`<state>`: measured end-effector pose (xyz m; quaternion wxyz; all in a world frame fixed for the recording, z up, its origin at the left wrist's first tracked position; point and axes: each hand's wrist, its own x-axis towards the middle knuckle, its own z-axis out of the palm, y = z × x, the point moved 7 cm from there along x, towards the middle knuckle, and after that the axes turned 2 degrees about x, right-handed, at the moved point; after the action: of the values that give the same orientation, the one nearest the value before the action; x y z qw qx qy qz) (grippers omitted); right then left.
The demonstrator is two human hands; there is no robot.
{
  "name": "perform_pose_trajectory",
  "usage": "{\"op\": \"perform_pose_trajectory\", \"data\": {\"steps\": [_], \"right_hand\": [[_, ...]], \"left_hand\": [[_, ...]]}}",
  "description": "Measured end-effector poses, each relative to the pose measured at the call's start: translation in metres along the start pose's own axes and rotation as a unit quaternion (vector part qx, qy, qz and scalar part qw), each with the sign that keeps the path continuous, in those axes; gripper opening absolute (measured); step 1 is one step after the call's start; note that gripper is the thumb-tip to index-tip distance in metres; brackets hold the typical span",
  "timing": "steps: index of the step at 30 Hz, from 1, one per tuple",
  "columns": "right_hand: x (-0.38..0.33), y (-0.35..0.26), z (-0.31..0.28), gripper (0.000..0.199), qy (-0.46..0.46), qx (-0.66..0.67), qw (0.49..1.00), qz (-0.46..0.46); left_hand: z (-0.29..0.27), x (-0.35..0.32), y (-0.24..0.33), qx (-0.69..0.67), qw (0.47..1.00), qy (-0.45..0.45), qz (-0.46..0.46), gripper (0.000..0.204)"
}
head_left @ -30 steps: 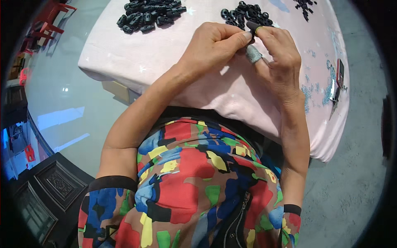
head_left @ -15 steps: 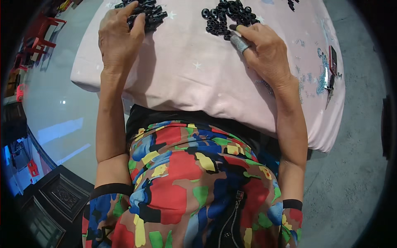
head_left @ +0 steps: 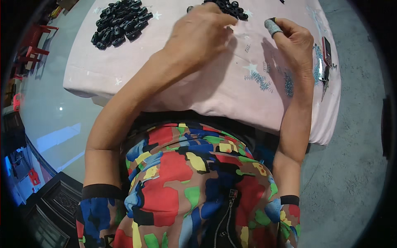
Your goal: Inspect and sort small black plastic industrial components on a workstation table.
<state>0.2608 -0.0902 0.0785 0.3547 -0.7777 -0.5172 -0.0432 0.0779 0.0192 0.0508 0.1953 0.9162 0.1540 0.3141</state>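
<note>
My left hand (head_left: 202, 33) is over the far middle of the pink cloth, just on the near side of a pile of small black round-ended parts (head_left: 237, 10). It is smeared by motion, so its grip is unclear, and it hides part of that pile. To the left lies a heap of small black plastic pieces (head_left: 122, 25), with no hand on it. My right hand (head_left: 295, 41) is raised at the right, thumb and finger pinched together. A grey sleeve (head_left: 273, 28) wraps one digit. Something dark shows at the pinch, too small to name.
Small metal springs (head_left: 259, 81) lie scattered across the right side of the pink cloth (head_left: 173, 97). Near its right edge are a red and black object (head_left: 326, 49) and a thin pointed metal tool (head_left: 325, 84). Red chairs (head_left: 37, 41) stand on the floor at far left.
My left hand has left the left heap and swung right, to the other pile. My right hand has moved right, away from that pile, uncovering springs on the cloth.
</note>
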Motion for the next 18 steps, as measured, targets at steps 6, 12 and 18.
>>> {"op": "perform_pose_trajectory", "data": {"steps": [6,12,18], "right_hand": [[0.003,0.012,-0.001,0.021,0.013,0.013,1.0,0.005],[0.0,0.007,0.01,0.022,-0.073,0.062,0.995,0.005],[-0.005,-0.001,0.036,0.034,-0.161,0.245,0.956,0.007]], "left_hand": [[0.046,0.014,0.031,-0.006,0.993,-0.091,0.073,0.026],[0.046,0.011,0.014,-0.181,0.98,-0.064,-0.048,0.023],[0.046,0.023,-0.026,-0.579,0.785,-0.093,-0.201,0.012]]}}
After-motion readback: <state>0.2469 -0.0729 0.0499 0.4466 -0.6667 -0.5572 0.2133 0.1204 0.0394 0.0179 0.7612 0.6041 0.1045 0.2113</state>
